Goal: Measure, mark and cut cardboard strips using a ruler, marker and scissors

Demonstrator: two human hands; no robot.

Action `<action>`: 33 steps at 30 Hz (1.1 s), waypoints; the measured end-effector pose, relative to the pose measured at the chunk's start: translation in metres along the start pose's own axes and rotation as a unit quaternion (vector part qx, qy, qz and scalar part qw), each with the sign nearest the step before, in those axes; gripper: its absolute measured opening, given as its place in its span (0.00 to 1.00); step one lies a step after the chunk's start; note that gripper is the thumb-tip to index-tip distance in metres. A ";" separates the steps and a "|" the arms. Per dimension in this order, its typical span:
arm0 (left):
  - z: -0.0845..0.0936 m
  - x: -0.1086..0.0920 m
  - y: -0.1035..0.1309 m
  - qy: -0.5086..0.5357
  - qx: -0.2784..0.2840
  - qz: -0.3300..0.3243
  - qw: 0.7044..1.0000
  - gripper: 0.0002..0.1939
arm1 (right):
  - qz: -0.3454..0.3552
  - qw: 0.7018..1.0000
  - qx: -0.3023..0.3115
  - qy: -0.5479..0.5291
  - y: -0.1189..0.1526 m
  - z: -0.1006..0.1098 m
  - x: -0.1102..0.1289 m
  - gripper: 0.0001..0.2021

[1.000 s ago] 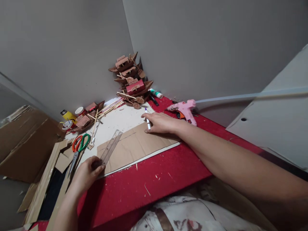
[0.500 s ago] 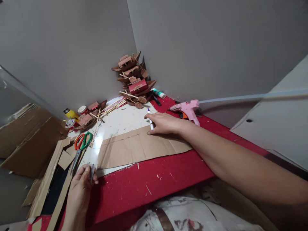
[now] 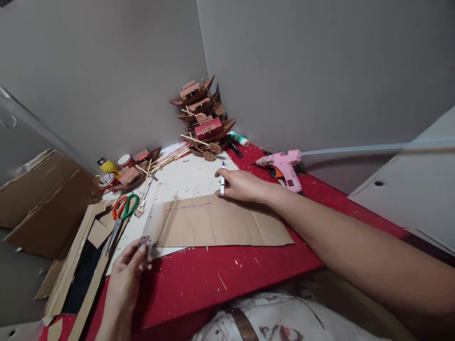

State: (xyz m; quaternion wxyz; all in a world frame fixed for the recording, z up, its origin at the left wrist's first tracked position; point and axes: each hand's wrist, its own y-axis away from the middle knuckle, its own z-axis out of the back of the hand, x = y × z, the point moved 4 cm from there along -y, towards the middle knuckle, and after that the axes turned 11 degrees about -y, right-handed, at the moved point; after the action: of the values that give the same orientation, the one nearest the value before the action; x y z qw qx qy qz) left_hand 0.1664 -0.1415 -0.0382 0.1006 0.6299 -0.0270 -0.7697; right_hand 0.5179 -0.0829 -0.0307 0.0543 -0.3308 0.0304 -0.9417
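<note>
My left hand (image 3: 130, 270) pinches the near end of a clear plastic ruler (image 3: 152, 220), which is raised at the left end of a cardboard strip (image 3: 216, 225). A thin pen line runs along the upper left part of this cardboard. My right hand (image 3: 241, 183) rests over the far edge of the cardboard. Between its thumb and fingers it holds a white marker (image 3: 222, 179) with its purple end pointing away from me. Scissors (image 3: 121, 215) with orange and green handles lie left of the ruler.
Stacked brown model boats (image 3: 204, 121) stand in the far corner. A pink glue gun (image 3: 284, 166) lies right of my right hand. Thin sticks (image 3: 170, 157), paper cups (image 3: 125, 161) and a yellow bottle (image 3: 108, 166) are at the back left. Cardboard sheets (image 3: 42, 208) lean at the left.
The cardboard has turned a little, its right end now nearer to me. My left hand has tilted the ruler, and its bright glare is gone. Both hands keep their hold.
</note>
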 end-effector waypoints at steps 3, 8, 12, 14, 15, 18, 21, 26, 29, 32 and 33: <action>0.002 -0.010 -0.007 -0.024 0.011 -0.010 1.000 0.24 | 0.003 1.000 -0.017 -0.014 0.000 0.001 0.003 0.23; -0.007 -0.022 -0.035 -0.073 0.030 -0.026 0.997 0.22 | 0.005 1.000 -0.021 -0.021 0.002 0.000 0.009 0.20; -0.021 -0.020 -0.060 -0.117 0.057 -0.043 0.991 0.25 | 0.005 1.000 -0.018 -0.020 0.004 0.000 0.011 0.20; -0.025 -0.020 -0.069 -0.147 0.055 -0.058 0.986 0.26 | 0.007 1.000 -0.014 -0.019 0.006 0.000 0.013 0.21; -0.026 -0.020 -0.072 -0.163 0.051 -0.068 0.983 0.27 | 0.007 1.000 -0.011 -0.020 0.006 0.000 0.014 0.21; -0.026 -0.022 -0.077 -0.208 0.041 -0.093 0.973 0.28 | 0.012 1.000 -0.001 -0.020 0.009 -0.001 0.017 0.21; -0.028 -0.024 -0.079 -0.238 0.053 -0.111 0.964 0.28 | 0.025 0.999 0.011 -0.020 0.011 -0.004 0.021 0.19; -0.031 -0.024 -0.082 -0.297 0.058 -0.149 0.942 0.28 | 0.043 0.999 0.023 -0.016 0.015 -0.007 0.024 0.18; -0.027 -0.026 -0.080 -0.369 0.002 -0.188 0.910 0.26 | 0.040 0.999 0.026 -0.011 0.016 -0.007 0.026 0.18; -0.025 -0.031 -0.068 -0.445 -0.071 -0.247 0.858 0.24 | 0.035 0.999 0.030 -0.006 0.018 -0.007 0.028 0.18; -0.027 -0.033 -0.061 -0.464 -0.085 -0.269 0.840 0.24 | 0.035 0.999 0.030 -0.005 0.018 -0.007 0.028 0.17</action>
State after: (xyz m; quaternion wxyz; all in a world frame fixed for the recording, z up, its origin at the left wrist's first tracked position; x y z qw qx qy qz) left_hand 0.1915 -0.0731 -0.0226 -0.0816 0.1707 0.1658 -0.9678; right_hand 0.4931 -0.1042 -0.0200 0.0968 -0.3327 0.0133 -0.9380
